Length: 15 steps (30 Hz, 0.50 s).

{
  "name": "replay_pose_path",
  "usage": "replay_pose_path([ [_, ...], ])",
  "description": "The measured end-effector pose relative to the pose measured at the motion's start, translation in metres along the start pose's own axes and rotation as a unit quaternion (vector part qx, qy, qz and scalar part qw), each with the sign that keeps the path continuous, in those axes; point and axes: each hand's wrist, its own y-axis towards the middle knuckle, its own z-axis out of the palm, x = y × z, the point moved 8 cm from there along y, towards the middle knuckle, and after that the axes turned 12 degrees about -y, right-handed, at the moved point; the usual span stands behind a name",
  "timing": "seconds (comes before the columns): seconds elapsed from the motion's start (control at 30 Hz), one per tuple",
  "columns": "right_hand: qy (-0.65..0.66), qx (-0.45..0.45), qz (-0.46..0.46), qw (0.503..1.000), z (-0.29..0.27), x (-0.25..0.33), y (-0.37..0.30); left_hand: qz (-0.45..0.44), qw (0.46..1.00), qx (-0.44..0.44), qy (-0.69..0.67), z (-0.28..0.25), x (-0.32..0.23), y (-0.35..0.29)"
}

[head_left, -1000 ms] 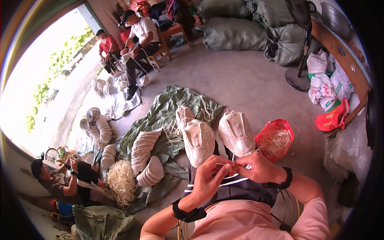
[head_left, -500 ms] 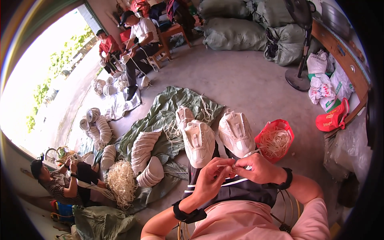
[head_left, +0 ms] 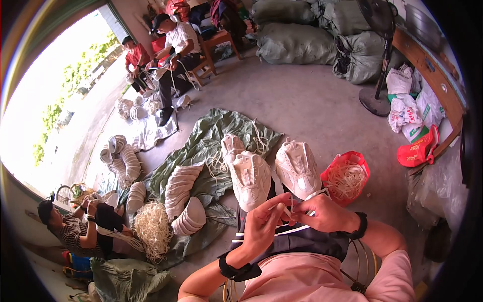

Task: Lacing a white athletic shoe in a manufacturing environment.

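Left hand: its thumb and fingertips (head_left: 264, 221) pinch a thin white lace (head_left: 293, 202).
Right hand: it is curled (head_left: 324, 214) and seems to pinch the lace too, just beside the left one. Some of its fingers are hidden.
Lace: it is right between the two hands, over the lap. It is too small to tell which way its ends point.
Right shoe top: white (head_left: 298, 171), at twelve o'clock from the hands, long way from eleven to five, toe toward the person. The right hand is nearer.
Left shoe top: white too (head_left: 250, 183), at ten o'clock, long way from twelve to six. The left hand is nearer.
Red tub: full of loose laces (head_left: 347, 180), at two o'clock, near the right hand.
Green sheet: on the floor (head_left: 216, 126), at eleven o'clock.
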Motion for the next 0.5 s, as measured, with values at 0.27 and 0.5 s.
replay_pose_path([
  [0.27, -0.050, 0.045, -0.014, 0.998, 0.0060, -0.0029, -0.0020, -0.015, 1.000, 0.017, -0.018, -0.0009, 0.0046, 0.0027],
  [0.5, -0.043, 0.014, 0.006, 0.999, 0.0005, -0.0062, -0.0040, 0.009, 1.000, -0.005, -0.021, -0.0064, 0.0027, 0.0048],
])
